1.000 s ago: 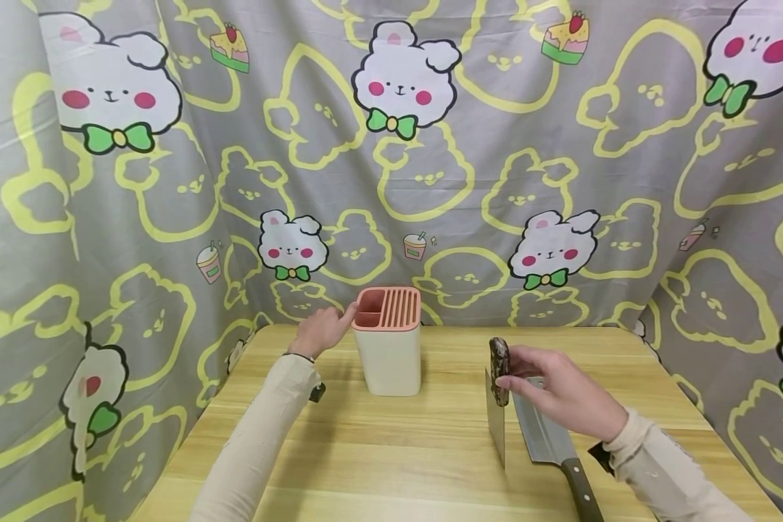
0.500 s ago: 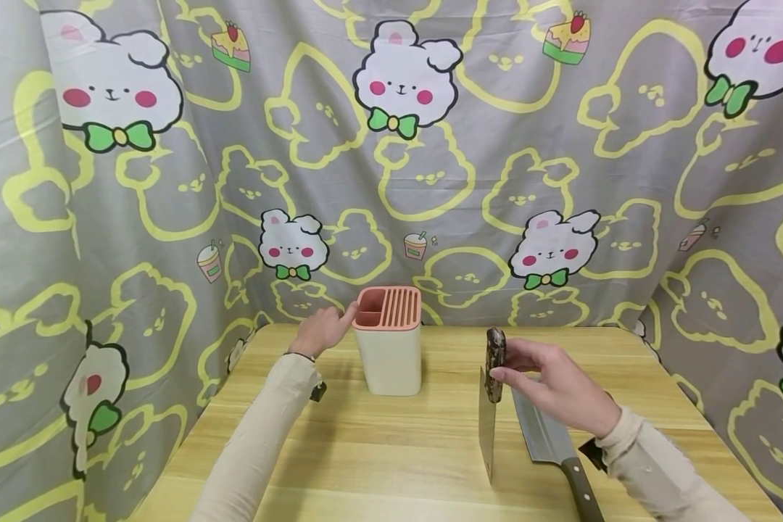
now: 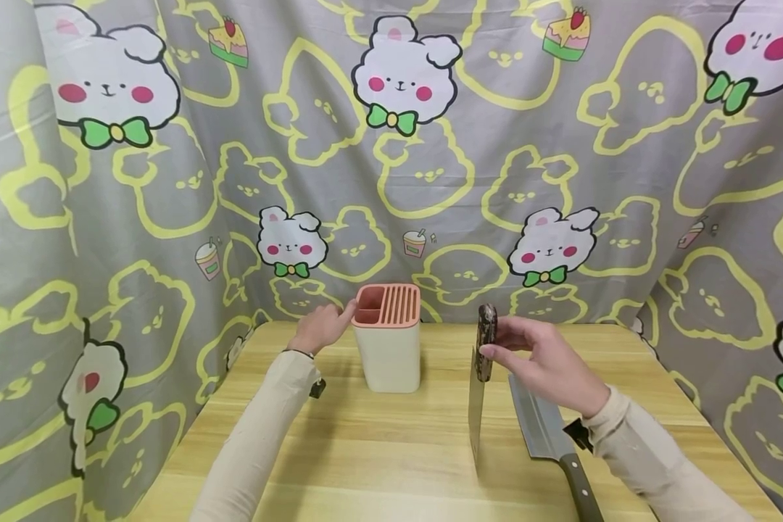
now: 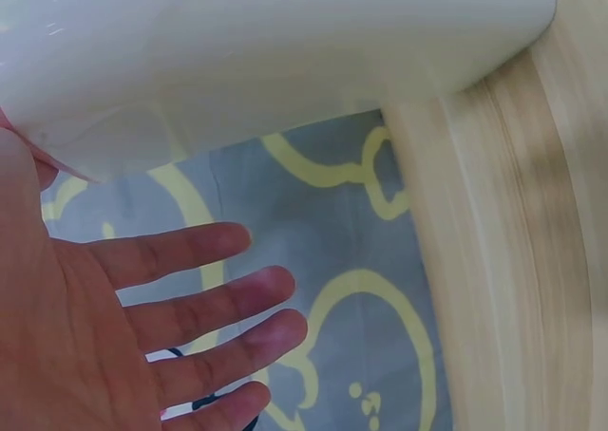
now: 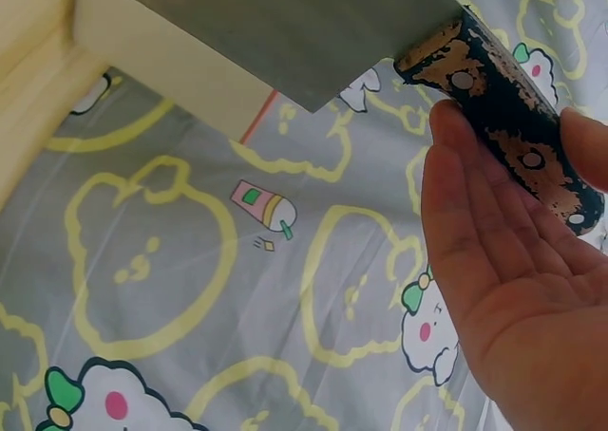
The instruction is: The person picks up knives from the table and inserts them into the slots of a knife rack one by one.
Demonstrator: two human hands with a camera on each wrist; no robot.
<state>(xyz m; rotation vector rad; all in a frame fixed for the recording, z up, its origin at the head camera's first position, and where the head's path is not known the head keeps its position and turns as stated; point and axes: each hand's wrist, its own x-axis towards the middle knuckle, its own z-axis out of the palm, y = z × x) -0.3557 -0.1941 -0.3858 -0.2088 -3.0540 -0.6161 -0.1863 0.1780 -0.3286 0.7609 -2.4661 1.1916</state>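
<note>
In the head view, a cream knife holder (image 3: pixel 391 362) with a pink slotted lid (image 3: pixel 401 307) stands on the wooden table. My left hand (image 3: pixel 321 330) is at its left side, thumb at the pink rim; the left wrist view shows the other fingers (image 4: pixel 214 309) straight and spread. My right hand (image 3: pixel 551 364) pinches a cleaver by its worn dark handle (image 3: pixel 487 337) between thumb and fingers. Handle up, its broad blade (image 3: pixel 475 417) hangs down edge-on to the head camera. In the right wrist view the blade (image 5: pixel 285 32) overlaps the holder.
A second cleaver (image 3: pixel 540 420) with a black riveted handle (image 3: pixel 581 487) lies flat on the table (image 3: pixel 378 464), beneath and beside my right hand. Grey patterned cloth (image 3: pixel 431 181) hangs behind the table and along both sides.
My right hand has carried the cleaver a little left and upward, away from the one lying on the table. The left hand has stayed at the holder's rim.
</note>
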